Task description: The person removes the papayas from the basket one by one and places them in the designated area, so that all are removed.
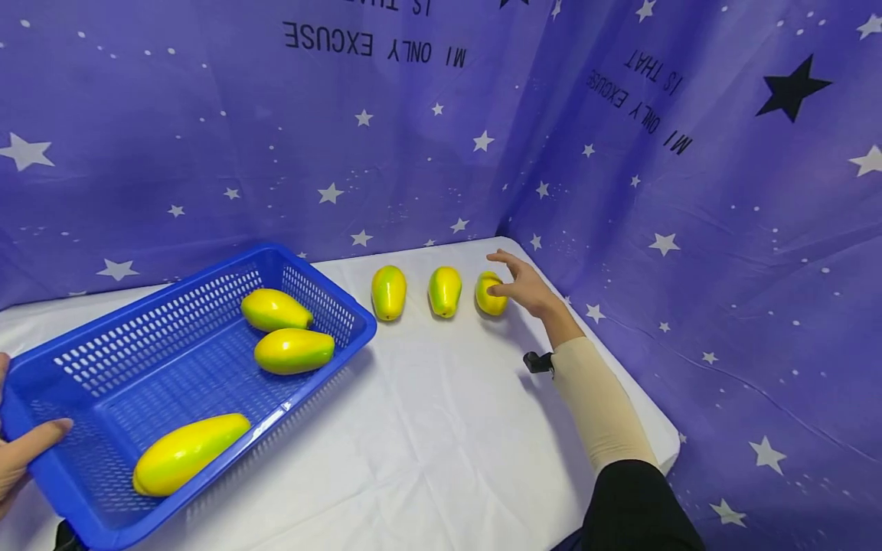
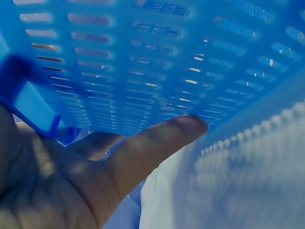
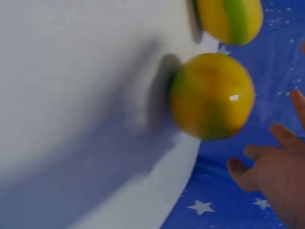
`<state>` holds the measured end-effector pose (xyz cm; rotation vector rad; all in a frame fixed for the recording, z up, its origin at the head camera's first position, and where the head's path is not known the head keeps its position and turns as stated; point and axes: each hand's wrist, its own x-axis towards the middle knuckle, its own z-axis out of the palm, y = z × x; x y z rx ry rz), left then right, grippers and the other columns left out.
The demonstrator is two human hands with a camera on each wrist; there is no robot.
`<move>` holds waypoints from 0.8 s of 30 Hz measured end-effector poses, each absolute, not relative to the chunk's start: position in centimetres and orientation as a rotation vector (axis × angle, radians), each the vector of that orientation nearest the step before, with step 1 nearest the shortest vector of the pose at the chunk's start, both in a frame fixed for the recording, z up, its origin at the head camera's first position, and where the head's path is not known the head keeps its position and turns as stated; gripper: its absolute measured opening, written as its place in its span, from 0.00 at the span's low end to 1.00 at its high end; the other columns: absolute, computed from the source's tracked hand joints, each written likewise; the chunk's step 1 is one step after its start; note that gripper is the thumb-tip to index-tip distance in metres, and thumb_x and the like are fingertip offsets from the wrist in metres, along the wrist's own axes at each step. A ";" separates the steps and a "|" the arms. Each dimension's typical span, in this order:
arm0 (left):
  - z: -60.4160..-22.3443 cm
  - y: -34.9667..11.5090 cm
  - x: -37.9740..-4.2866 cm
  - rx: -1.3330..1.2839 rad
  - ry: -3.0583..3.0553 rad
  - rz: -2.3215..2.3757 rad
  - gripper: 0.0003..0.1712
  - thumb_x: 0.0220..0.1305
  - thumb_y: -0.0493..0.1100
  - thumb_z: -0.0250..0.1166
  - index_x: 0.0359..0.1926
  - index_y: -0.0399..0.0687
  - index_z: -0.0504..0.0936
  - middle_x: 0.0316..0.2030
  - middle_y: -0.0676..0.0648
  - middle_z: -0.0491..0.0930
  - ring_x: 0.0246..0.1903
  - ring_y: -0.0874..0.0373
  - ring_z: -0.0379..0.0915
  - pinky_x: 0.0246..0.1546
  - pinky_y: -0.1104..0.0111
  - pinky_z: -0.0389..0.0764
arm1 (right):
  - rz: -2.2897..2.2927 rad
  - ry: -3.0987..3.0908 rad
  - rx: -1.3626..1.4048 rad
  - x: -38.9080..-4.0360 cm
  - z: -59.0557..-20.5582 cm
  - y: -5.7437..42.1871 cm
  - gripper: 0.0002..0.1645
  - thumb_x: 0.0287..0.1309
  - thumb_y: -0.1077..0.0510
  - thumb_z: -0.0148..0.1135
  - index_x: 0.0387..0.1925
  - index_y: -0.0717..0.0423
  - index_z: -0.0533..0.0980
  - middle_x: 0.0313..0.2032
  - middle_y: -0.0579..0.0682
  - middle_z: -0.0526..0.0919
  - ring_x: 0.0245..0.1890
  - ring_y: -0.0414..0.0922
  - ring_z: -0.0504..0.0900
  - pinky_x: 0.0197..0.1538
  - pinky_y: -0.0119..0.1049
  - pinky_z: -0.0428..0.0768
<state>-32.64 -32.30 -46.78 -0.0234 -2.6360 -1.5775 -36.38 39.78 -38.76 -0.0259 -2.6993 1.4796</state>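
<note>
My left hand (image 1: 27, 455) grips the left end of a blue perforated basket (image 1: 65, 490), with the thumb over its rim. In the left wrist view a digit of the left hand (image 2: 138, 152) lies along the slotted plastic. Two yellow-green papayas (image 1: 276, 310) lie near the basket's right end and one papaya (image 1: 189, 453) near its front left. My right hand (image 1: 527, 287) reaches over the rightmost papaya (image 1: 491, 295) on the table, fingers spread and thumb overlapping it. In the right wrist view that papaya (image 3: 212, 98) shows apart from the fingertips.
Two more papayas, a middle one (image 1: 444, 292) and a left one (image 1: 389, 293), stand in a row toward the basket. A white cloth covers the table (image 1: 413, 436). Purple star-printed curtains (image 1: 413, 176) rise along the back and right edges.
</note>
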 end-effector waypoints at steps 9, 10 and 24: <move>-45.4 -31.4 -31.9 -0.084 -2.562 -1.758 0.57 0.68 0.32 0.51 0.70 0.81 0.19 0.74 0.53 0.15 0.69 0.33 0.17 0.54 0.31 0.37 | 1.648 -2.451 0.267 -35.9 -33.7 36.3 0.49 0.50 0.68 0.70 0.72 0.45 0.61 0.74 0.45 0.53 0.74 0.45 0.48 0.72 0.46 0.50; -45.0 -31.3 -31.7 -0.089 -2.545 -1.782 0.57 0.68 0.31 0.51 0.70 0.80 0.19 0.74 0.54 0.16 0.70 0.35 0.17 0.58 0.35 0.37 | 1.667 -2.431 0.308 -36.1 -33.2 35.6 0.50 0.49 0.69 0.70 0.72 0.45 0.61 0.74 0.46 0.54 0.74 0.46 0.49 0.72 0.47 0.50; -44.4 -32.4 -32.1 -0.295 -2.360 -2.132 0.59 0.66 0.29 0.56 0.73 0.79 0.24 0.75 0.48 0.19 0.71 0.38 0.27 0.33 0.86 0.72 | 1.812 -2.330 0.659 -35.2 -28.1 26.4 0.53 0.49 0.77 0.64 0.75 0.59 0.52 0.74 0.52 0.53 0.71 0.58 0.54 0.69 0.59 0.52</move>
